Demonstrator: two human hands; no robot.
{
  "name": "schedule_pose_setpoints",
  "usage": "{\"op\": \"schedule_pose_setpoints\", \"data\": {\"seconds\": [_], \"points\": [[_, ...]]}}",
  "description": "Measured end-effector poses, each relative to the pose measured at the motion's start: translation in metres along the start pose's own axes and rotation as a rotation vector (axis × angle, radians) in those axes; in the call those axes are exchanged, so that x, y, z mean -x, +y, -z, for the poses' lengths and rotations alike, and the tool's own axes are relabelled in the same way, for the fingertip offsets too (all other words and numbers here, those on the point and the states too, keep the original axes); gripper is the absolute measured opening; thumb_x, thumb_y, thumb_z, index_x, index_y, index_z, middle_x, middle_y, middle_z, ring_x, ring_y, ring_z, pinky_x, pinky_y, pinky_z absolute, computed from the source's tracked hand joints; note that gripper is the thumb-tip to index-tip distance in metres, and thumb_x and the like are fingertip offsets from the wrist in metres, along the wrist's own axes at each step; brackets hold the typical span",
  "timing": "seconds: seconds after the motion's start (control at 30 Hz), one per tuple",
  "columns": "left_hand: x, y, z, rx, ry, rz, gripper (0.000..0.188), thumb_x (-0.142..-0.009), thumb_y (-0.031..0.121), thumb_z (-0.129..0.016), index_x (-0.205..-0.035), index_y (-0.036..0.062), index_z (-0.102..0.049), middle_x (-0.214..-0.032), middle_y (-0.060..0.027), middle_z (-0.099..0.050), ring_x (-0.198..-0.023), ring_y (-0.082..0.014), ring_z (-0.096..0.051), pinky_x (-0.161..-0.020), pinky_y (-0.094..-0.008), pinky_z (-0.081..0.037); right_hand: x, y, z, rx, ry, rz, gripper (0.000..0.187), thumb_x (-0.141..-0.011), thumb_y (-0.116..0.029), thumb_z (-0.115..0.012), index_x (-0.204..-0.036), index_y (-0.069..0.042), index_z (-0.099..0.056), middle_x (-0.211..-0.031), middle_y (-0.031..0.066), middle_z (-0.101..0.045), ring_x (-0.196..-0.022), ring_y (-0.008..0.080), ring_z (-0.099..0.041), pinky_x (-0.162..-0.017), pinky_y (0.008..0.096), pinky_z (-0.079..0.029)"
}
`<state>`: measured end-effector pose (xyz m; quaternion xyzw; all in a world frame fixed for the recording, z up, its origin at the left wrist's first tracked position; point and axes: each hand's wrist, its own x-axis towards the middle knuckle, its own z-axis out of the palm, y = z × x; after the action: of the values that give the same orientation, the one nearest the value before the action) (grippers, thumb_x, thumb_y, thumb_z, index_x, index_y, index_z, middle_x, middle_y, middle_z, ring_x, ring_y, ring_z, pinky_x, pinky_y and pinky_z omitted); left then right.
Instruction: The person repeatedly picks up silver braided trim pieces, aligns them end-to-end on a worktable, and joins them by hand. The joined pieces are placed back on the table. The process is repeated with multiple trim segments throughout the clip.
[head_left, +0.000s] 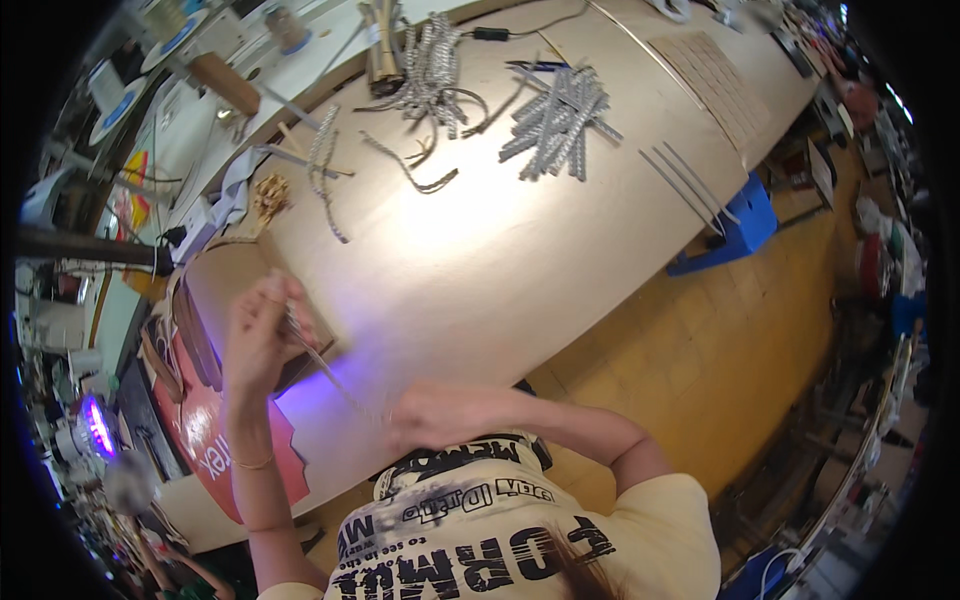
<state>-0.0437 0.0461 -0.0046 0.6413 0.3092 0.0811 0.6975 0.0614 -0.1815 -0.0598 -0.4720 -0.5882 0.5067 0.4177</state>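
Thin cord (337,374) ran straight above worktop (480,320), by its near edge; left hand (262,328) pinched upper end, fingers nearly closed; right hand (435,413) curled at lower end, blurred, grip unclear.

Wears a cream short-sleeved T-shirt (655,540) with bold black lettering (530,553) and smudged grey patches (437,498), plus a thin bracelet (251,466) around the left forearm (262,500).
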Motion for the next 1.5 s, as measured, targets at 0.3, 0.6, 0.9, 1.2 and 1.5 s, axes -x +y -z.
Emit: {"op": "schedule_pose_setpoints", "data": {"seconds": [0.3,0.6,0.9,1.2,1.5], "points": [[-0.024,-0.019,-0.054,0.193,0.117,-0.050,0.036,-0.104,0.031,-0.050,-0.114,-0.0017,-0.061,-0.100,-0.0141,-0.070,-0.094,-0.0191,-0.070,-0.082,-0.0259,-0.058,0.071,0.021,0.090,-0.177,0.098,-0.195,0.042,-0.099,-0.037,-0.055,-0.093,0.001,-0.070,-0.077,0.0141,-0.069,-0.068,0.0270,-0.066,-0.070,0.0385,-0.052],[-0.010,-0.126,-0.081,0.011,0.526,-0.133,0.068,-0.091,-0.007,-0.063,-0.150,-0.0018,-0.028,-0.138,-0.0172,-0.046,-0.127,-0.0247,-0.054,-0.095,-0.0295,-0.052,0.215,0.077,0.214,0.974,1.461,-0.703,0.036,-0.095,-0.027,-0.061,-0.114,0.003,-0.066,-0.110,0.0225,-0.069,-0.103,0.0346,-0.067,-0.091,0.0390,-0.050],[0.037,-0.135,-0.079,-1.196,0.081,-0.425,0.064,-0.091,0.024,-0.067,-0.148,0.0087,-0.041,-0.158,-0.0184,-0.028,-0.148,-0.0377,-0.023,-0.120,-0.0541,-0.016,0.249,0.105,0.276,0.859,1.287,-1.141,0.056,-0.097,-0.052,-0.049,-0.115,-0.001,-0.065,-0.105,0.0214,-0.069,-0.103,0.0362,-0.064,-0.092,0.0450,-0.046],[0.047,-0.140,-0.092,-1.231,-0.094,-0.275,0.068,-0.096,0.041,-0.055,-0.152,0.0083,-0.034,-0.161,-0.0171,-0.021,-0.149,-0.0380,-0.019,-0.119,-0.0551,-0.015,0.222,0.077,0.289,0.904,1.084,-1.427,0.055,-0.094,-0.057,-0.052,-0.094,-0.004,-0.071,-0.083,0.0148,-0.069,-0.086,0.0332,-0.065,-0.089,0.0460,-0.044],[0.053,-0.124,-0.120,-0.764,0.015,-0.346,0.058,-0.095,0.028,-0.063,-0.145,0.0062,-0.045,-0.156,-0.0181,-0.035,-0.141,-0.0337,-0.037,-0.115,-0.0483,-0.027,0.093,0.006,0.120,0.417,0.872,-0.492,0.014,-0.094,-0.011,-0.064,-0.087,0.001,-0.068,-0.076,0.0063,-0.067,-0.077,0.0124,-0.059,-0.075,0.0299,-0.048]]}}
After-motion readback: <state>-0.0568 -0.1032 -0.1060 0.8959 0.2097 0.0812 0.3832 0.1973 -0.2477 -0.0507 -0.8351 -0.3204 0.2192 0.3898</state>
